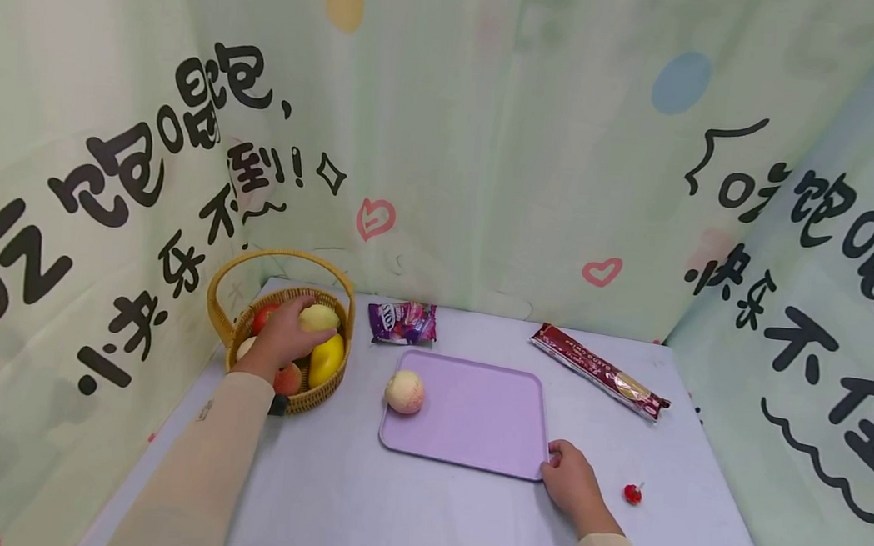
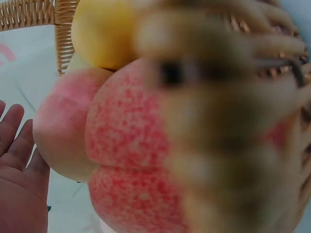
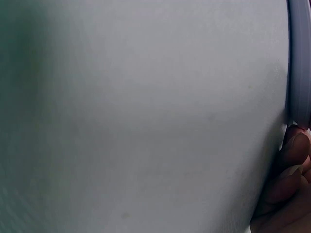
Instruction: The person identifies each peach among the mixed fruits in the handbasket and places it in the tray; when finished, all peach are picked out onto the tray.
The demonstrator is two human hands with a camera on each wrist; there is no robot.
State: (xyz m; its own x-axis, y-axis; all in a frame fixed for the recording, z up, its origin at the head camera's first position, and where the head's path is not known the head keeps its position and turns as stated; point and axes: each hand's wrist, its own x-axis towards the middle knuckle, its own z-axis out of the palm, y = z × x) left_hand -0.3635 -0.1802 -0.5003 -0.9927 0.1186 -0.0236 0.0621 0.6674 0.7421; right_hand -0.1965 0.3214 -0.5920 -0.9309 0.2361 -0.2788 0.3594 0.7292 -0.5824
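Note:
Over the wicker basket point(image 1: 336, 384), the left hand point(image 1: 283, 339) spreads its thumb and fingers beside a pale yellow fruit point(image 1: 319, 318); contact is unclear. The left wrist view has this hand point(image 2: 22, 179) with extended fingers beside a pink peach point(image 2: 68, 124), and basket weave blurs the right side. At the lilac tray point(image 1: 474, 409), the right hand point(image 1: 574, 486) pinches the near right corner. Its curled fingers point(image 3: 291, 155) meet the tray's edge point(image 3: 300, 63) in the right wrist view. A pale peach point(image 1: 405, 392) lies at the tray's left side.
Behind the tray lies a purple snack packet point(image 1: 402, 323). A long dark red packet point(image 1: 600, 371) lies at the back right, and a small red item point(image 1: 632, 494) is right of the right hand. The basket's tall handle point(image 1: 284, 254) arches behind the left hand.

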